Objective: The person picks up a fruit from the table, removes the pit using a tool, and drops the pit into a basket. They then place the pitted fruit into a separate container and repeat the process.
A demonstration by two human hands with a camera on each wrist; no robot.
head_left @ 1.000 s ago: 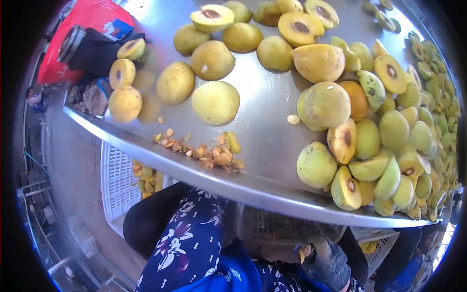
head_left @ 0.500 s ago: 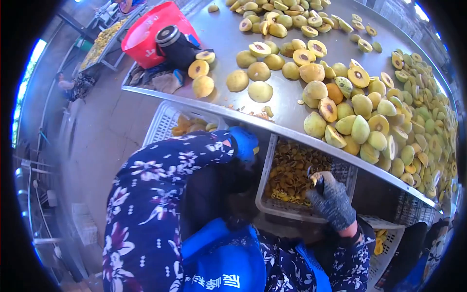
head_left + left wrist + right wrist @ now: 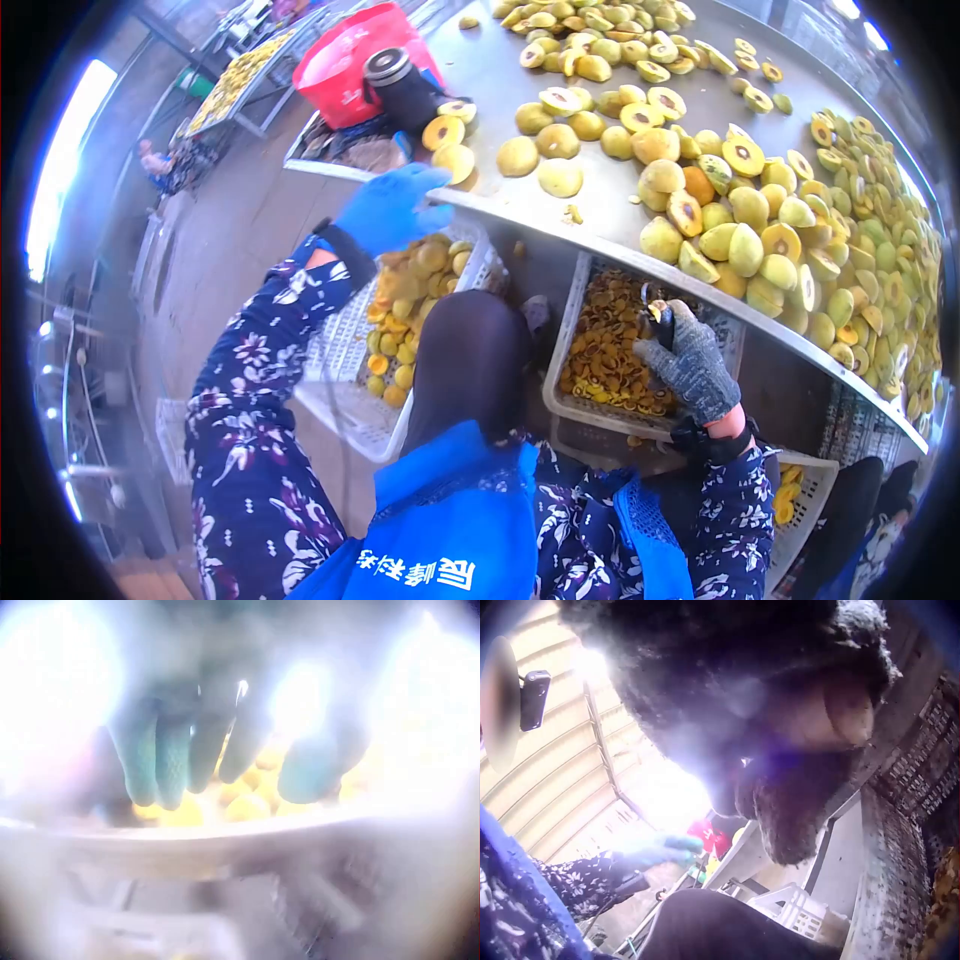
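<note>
In the head view, my left hand (image 3: 395, 210), in a blue glove, is at the table's front edge, close to several peach-like fruit halves (image 3: 454, 164). Its fingers are extended and hold nothing; the left wrist view shows the fingertips (image 3: 172, 791) in front of yellow fruit. My right hand (image 3: 695, 365), in a grey knit glove, grips a small tool (image 3: 661, 318) with a dark handle and a curved metal tip. It is over the right part of a crate of brown and yellow scraps (image 3: 610, 335). In the right wrist view the glove hides the tool.
The metal table (image 3: 600, 215) carries a large heap of halved fruit (image 3: 870, 240) on its right. A red bag (image 3: 350, 60) and a black flask (image 3: 395, 85) stand at the left corner. Below is a white crate (image 3: 375, 425) with yellow fruit, beside my knee (image 3: 470, 355).
My left hand has come up from below the table's front edge, leftward to the corner. Fewer scraps lie along that edge. My right hand still grips the tool over the scrap crate. The head view has shifted.
</note>
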